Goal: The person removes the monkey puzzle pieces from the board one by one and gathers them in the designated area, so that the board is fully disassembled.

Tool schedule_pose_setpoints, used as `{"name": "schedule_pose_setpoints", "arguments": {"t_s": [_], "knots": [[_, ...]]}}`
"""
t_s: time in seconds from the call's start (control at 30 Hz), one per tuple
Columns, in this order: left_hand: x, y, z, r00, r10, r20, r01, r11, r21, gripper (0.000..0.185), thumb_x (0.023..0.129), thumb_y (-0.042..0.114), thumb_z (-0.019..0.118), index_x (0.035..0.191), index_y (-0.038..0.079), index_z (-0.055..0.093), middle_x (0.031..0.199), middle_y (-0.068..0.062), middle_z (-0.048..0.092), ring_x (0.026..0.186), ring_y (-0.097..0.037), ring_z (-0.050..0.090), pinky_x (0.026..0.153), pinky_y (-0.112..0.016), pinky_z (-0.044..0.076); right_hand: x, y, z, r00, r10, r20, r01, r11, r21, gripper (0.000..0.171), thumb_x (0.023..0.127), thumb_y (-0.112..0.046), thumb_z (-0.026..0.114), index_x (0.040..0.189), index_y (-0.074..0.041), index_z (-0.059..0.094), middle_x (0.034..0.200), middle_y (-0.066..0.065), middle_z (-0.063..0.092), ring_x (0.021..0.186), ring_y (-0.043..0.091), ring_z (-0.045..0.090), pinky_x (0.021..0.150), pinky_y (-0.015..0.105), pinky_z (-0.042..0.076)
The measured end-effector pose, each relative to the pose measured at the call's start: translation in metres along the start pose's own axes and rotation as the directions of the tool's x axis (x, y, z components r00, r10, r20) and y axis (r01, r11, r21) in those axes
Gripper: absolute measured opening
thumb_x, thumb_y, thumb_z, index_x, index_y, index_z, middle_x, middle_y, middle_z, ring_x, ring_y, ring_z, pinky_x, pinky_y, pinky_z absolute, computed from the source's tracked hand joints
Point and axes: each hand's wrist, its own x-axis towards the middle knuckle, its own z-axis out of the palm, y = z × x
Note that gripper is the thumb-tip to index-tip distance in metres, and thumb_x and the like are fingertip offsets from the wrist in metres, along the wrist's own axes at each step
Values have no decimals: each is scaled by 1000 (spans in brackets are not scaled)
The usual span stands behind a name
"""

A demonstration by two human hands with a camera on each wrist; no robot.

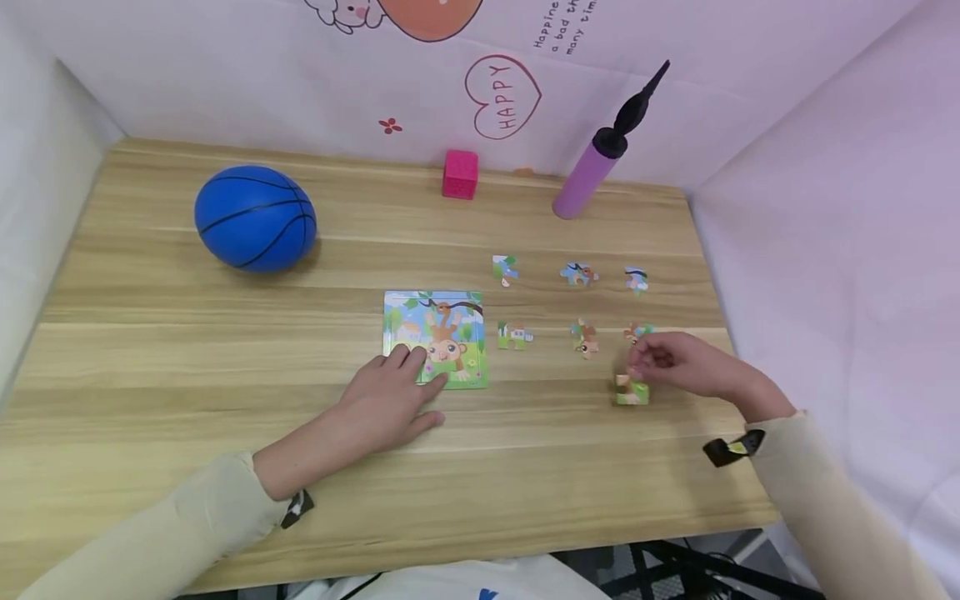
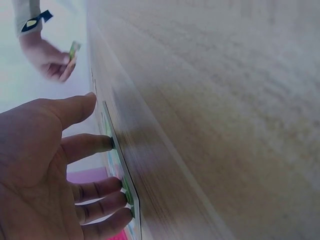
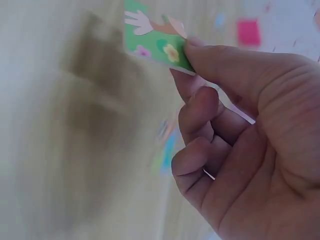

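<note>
A square puzzle board (image 1: 438,333) with a monkey picture lies mid-table. My left hand (image 1: 390,400) rests flat with straight fingers on its lower left corner; in the left wrist view its fingertips (image 2: 112,187) press the board's edge (image 2: 122,175). My right hand (image 1: 667,362) pinches a green puzzle piece (image 1: 632,390) (image 3: 157,37) between thumb and fingers, just above the table at the right. Several loose pieces lie nearby, such as one piece (image 1: 514,335), another (image 1: 585,338) and a third (image 1: 578,273).
A blue ball (image 1: 255,218) sits at the back left. A pink cube (image 1: 460,174) and a purple hand pump (image 1: 600,162) stand by the back wall. White walls close in both sides. The table's front edge (image 1: 480,554) runs near my sleeves.
</note>
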Motion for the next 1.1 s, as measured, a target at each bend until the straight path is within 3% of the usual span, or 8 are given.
{"name": "schedule_pose_setpoints", "arguments": {"t_s": [0.13, 0.23, 0.53, 0.8, 1.1], "knots": [[-2, -1, -1, 1000, 7, -20, -7, 1000, -2, 56, 98, 58, 59, 139, 21, 65, 117, -13, 48, 96, -27, 43, 69, -36, 44, -20, 27, -4, 993, 120, -13, -120, 993, -11, 19, 100, -16, 67, 112, -1, 65, 95, 7, 68, 87, 26, 65, 76, 35, 53], [-3, -1, -1, 999, 9, -31, -9, 1000, 1, 56, 97, 58, 59, 139, 21, 65, 116, -13, 48, 96, -27, 43, 68, -36, 44, -26, 36, -5, 986, 163, -42, -165, 986, -32, 20, 100, -17, 67, 111, -1, 67, 97, 6, 68, 87, 24, 65, 75, 33, 53], [-1, 0, 1, 1000, -2, -28, 2, 1000, -2, 57, 97, 59, 59, 140, 21, 65, 117, -13, 48, 96, -27, 44, 69, -37, 45, -23, 45, -2, 978, 178, -112, -184, 982, -45, 18, 100, -17, 67, 109, -1, 68, 97, 7, 67, 90, 23, 63, 74, 29, 52], [-2, -1, -1, 998, 14, -54, -14, 1000, 12, 56, 97, 58, 60, 138, 21, 66, 114, -14, 50, 94, -27, 46, 67, -36, 46, -18, 50, 1, 981, 154, -116, -156, 988, -10, 18, 99, -16, 69, 109, 0, 68, 99, 9, 67, 91, 25, 63, 76, 30, 53], [-2, 0, -4, 1000, 9, -16, -9, 1000, 1, 57, 98, 59, 58, 140, 22, 64, 118, -13, 49, 98, -27, 46, 70, -38, 47, -14, 47, 1, 979, 149, -140, -157, 987, -44, 22, 100, -17, 68, 115, -1, 67, 101, 9, 66, 88, 23, 60, 73, 29, 51]]}}
